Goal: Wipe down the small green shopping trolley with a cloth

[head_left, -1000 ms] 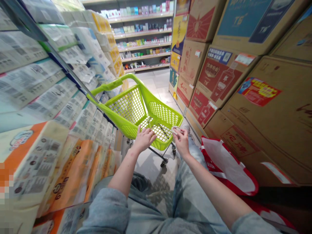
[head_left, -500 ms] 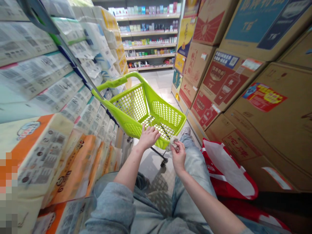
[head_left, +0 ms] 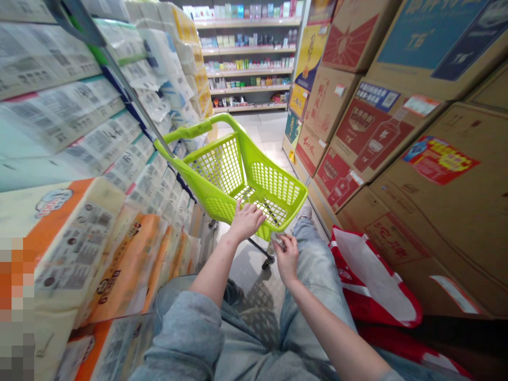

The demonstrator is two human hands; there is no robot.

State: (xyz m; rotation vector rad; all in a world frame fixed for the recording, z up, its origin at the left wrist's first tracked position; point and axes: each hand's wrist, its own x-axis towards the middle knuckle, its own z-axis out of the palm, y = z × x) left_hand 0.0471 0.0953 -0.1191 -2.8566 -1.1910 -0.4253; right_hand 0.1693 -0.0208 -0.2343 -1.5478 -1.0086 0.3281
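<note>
A lime-green shopping cart (head_left: 273, 182) with a perforated basket stands in front of me. My left hand (head_left: 246, 221) rests on the near rim of its basket, fingers stretched out and thumb apart. At the basket's front lower corner, my right hand (head_left: 286, 256) pinches a crumpled greyish cloth (head_left: 278, 238) against the green plastic. Most of the cloth is hidden behind the fingers. Inside the basket only the grid floor shows.
Tissue packs (head_left: 119, 264) are stacked along the left. Cardboard cartons (head_left: 428, 206) line the right side, with a red and white bag (head_left: 373, 280) below them. Shelves of small goods (head_left: 250, 50) stand at the aisle's end.
My right hand has shifted slightly left and down along the corner with the cloth, which now shows less. My left hand stays on the rim. The view has shifted a little.
</note>
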